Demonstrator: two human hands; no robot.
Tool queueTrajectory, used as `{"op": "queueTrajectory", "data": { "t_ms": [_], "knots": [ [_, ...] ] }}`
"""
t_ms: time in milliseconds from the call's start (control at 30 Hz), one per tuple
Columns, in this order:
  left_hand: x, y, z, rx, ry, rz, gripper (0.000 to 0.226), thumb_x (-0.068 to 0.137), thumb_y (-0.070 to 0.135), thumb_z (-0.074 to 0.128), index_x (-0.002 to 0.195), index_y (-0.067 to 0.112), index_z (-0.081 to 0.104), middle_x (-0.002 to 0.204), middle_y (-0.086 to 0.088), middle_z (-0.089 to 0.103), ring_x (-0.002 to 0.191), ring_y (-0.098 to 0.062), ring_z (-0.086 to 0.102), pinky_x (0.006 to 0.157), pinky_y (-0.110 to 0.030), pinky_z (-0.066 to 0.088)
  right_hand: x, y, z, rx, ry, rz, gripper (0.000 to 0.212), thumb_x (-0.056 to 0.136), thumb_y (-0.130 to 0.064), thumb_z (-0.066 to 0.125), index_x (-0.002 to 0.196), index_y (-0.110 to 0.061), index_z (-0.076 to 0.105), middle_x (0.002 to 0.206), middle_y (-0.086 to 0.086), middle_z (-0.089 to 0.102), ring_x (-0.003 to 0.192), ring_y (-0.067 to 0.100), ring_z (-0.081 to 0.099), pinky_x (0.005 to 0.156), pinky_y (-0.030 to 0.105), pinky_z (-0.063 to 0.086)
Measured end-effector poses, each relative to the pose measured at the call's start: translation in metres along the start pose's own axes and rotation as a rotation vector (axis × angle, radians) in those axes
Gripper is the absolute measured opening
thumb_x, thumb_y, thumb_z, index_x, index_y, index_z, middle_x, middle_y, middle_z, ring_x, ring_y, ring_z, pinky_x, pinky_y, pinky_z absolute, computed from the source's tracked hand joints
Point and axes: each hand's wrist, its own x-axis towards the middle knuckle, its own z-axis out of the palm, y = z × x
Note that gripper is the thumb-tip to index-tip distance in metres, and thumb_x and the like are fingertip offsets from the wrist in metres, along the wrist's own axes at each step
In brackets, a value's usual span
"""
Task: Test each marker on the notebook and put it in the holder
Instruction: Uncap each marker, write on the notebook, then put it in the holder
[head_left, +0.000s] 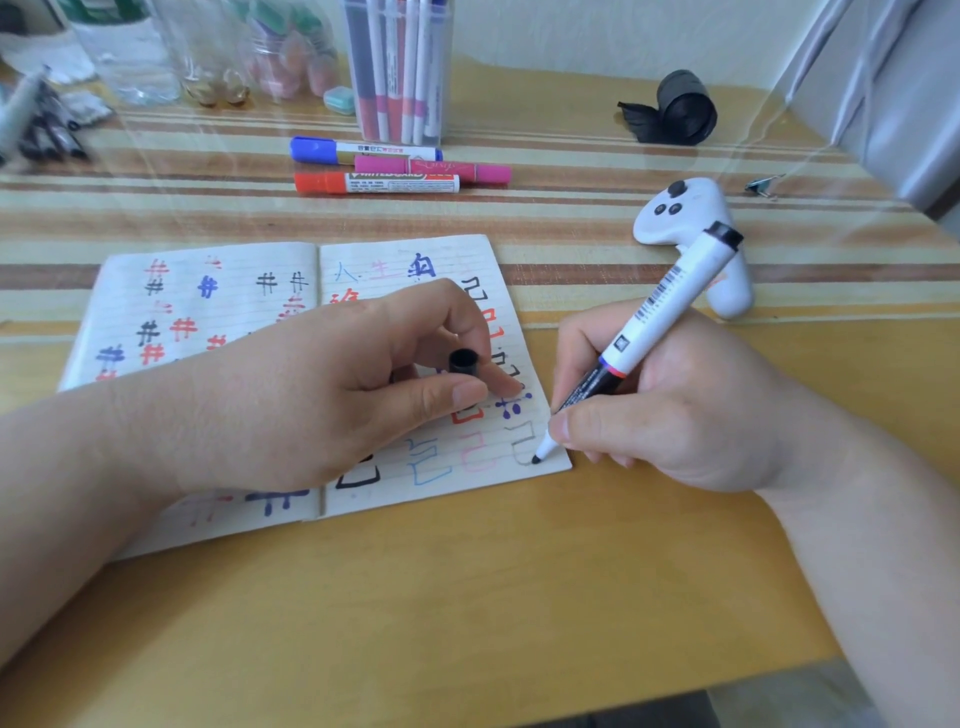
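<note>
An open lined notebook (208, 306) covered in coloured test marks lies on the table. My right hand (670, 410) grips a white black-tipped marker (654, 317), whose tip touches the page's lower right corner beside a faint grey mark. My left hand (322, 395) rests on the notebook and pinches the marker's black cap (463, 361). A clear holder (400, 67) with several markers stands at the back. Before it lie a blue marker (363, 150), a pink marker (431, 169) and a red marker (376, 183).
A white controller (680, 218) lies right of the notebook. A black roll (675, 109) and a binder clip (761, 186) sit at the back right. Glass jars (208, 52) and a pile of dark pens (47, 130) fill the back left.
</note>
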Motion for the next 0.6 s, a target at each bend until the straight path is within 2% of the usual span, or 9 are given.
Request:
{"op": "queueTrajectory", "data": {
  "t_ms": [67, 133, 267, 400, 600],
  "knots": [
    [0.000, 0.001, 0.000, 0.004, 0.000, 0.001, 0.036, 0.089, 0.056, 0.046, 0.111, 0.029, 0.051, 0.116, 0.027, 0.072, 0.092, -0.049, 0.067, 0.079, -0.065, 0.056, -0.003, -0.005, 0.001, 0.085, 0.005, 0.010, 0.011, 0.069, -0.007, 0.068, 0.062, -0.007, 0.059, 0.050, 0.002, 0.057, 0.047, 0.014, 0.048, 0.046, 0.033, 0.037],
    [0.000, 0.003, 0.000, 0.006, 0.006, 0.001, 0.035, 0.088, 0.057, 0.046, 0.110, 0.030, 0.050, 0.115, 0.027, 0.072, 0.092, -0.048, 0.067, 0.079, -0.065, 0.056, -0.004, -0.008, 0.002, 0.105, 0.035, -0.004, 0.010, 0.067, -0.009, 0.065, 0.062, -0.006, 0.057, 0.049, 0.006, 0.052, 0.046, 0.016, 0.046, 0.046, 0.036, 0.035],
    [-0.001, 0.003, 0.000, 0.012, 0.010, 0.008, 0.036, 0.088, 0.058, 0.046, 0.110, 0.030, 0.050, 0.115, 0.028, 0.071, 0.092, -0.047, 0.067, 0.080, -0.063, 0.056, 0.001, -0.005, 0.004, 0.084, 0.049, 0.010, 0.016, 0.065, -0.012, 0.065, 0.063, -0.002, 0.053, 0.052, 0.016, 0.048, 0.046, 0.013, 0.043, 0.044, 0.030, 0.032],
    [-0.002, 0.003, -0.001, 0.024, 0.009, 0.017, 0.036, 0.089, 0.057, 0.046, 0.111, 0.028, 0.050, 0.116, 0.029, 0.071, 0.091, -0.047, 0.068, 0.079, -0.063, 0.056, -0.001, -0.006, 0.005, 0.096, 0.067, 0.014, 0.013, 0.066, -0.012, 0.065, 0.061, -0.007, 0.055, 0.051, 0.013, 0.050, 0.046, 0.014, 0.044, 0.045, 0.031, 0.033],
    [-0.001, 0.005, 0.001, 0.015, 0.039, 0.011, 0.034, 0.089, 0.056, 0.047, 0.110, 0.029, 0.050, 0.113, 0.029, 0.071, 0.088, -0.047, 0.069, 0.076, -0.063, 0.057, 0.004, 0.013, 0.000, 0.414, 0.295, 0.022, 0.014, 0.071, -0.007, 0.064, 0.064, -0.005, 0.053, 0.049, 0.011, 0.049, 0.042, 0.020, 0.042, 0.041, 0.023, 0.031]
  ]
}}
